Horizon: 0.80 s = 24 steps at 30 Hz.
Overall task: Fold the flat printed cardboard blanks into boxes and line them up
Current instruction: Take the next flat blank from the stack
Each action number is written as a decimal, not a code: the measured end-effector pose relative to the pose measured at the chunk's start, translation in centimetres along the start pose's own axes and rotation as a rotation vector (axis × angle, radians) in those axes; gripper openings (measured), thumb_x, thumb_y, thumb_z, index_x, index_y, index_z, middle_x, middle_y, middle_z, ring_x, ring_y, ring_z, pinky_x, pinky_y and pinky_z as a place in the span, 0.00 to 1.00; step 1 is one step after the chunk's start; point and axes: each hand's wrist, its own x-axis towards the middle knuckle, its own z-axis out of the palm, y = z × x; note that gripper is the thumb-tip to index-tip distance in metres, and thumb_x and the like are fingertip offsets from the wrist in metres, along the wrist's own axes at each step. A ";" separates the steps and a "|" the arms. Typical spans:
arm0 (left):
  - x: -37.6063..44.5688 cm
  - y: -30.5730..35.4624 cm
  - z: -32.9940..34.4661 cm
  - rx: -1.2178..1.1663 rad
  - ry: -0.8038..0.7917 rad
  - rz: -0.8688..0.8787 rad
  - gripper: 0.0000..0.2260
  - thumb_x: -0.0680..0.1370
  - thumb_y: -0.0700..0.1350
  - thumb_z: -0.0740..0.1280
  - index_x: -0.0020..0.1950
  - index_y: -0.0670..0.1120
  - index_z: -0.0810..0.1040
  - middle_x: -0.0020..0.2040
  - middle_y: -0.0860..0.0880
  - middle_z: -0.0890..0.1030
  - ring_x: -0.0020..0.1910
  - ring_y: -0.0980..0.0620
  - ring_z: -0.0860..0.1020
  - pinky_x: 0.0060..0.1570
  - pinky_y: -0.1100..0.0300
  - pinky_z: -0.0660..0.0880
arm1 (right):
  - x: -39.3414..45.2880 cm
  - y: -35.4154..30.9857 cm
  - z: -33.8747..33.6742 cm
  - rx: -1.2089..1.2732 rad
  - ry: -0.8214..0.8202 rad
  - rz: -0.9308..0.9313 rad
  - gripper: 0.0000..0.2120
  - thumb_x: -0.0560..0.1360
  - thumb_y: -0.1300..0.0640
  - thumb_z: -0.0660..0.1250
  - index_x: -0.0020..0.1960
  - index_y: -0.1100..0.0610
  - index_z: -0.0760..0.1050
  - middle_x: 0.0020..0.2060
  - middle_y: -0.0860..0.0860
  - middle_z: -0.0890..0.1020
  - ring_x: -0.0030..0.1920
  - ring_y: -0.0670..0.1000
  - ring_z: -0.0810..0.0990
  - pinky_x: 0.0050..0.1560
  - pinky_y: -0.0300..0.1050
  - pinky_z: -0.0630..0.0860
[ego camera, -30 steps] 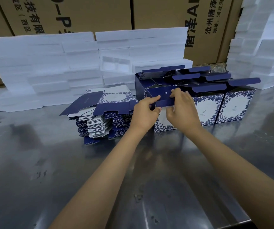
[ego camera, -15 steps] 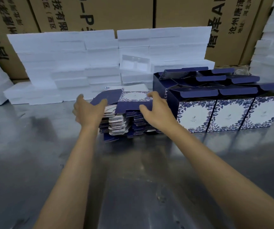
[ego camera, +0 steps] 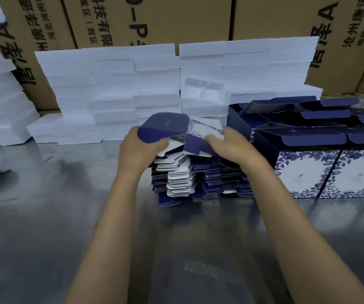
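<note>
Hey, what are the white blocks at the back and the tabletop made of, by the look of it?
White blocks: likely foam such as polystyrene, matte with soft, crumbly edges. Tabletop: probably stainless steel, grey and brushed, dimly mirroring the arms and stack.

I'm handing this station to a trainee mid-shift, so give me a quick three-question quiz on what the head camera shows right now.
1. True or false: both hands grip the top blank of the stack of flat blanks.
2. Multiple choice: the folded boxes stand (A) left of the stack, (B) right of the stack, (C) on top of the stack.
3. Fill in: behind the stack, white ____ trays are piled against brown cartons.

Key
1. True: the left hand holds its dark blue end, the right hand the printed end.
2. B
3. foam
</note>
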 end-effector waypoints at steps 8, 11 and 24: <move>-1.4 3.8 0.2 -0.043 -0.029 0.282 0.35 0.69 0.46 0.79 0.73 0.53 0.68 0.50 0.68 0.73 0.43 0.84 0.69 0.32 0.81 0.68 | -0.2 -0.1 -2.1 0.389 -0.059 0.096 0.35 0.80 0.31 0.55 0.75 0.55 0.70 0.72 0.53 0.74 0.67 0.54 0.75 0.63 0.49 0.68; -1.5 4.5 0.5 0.005 -0.147 0.333 0.38 0.73 0.40 0.76 0.78 0.56 0.62 0.63 0.66 0.73 0.53 0.80 0.71 0.36 0.79 0.70 | 0.1 0.6 -2.9 0.658 -0.094 0.068 0.32 0.78 0.30 0.56 0.70 0.50 0.76 0.65 0.51 0.80 0.65 0.51 0.78 0.71 0.56 0.70; -1.0 3.3 -1.0 0.002 -0.250 0.013 0.27 0.76 0.56 0.73 0.74 0.57 0.71 0.67 0.59 0.72 0.58 0.65 0.74 0.49 0.67 0.70 | -1.4 2.6 -5.5 1.346 -0.313 0.139 0.16 0.81 0.70 0.60 0.66 0.64 0.75 0.57 0.60 0.85 0.55 0.60 0.86 0.47 0.55 0.84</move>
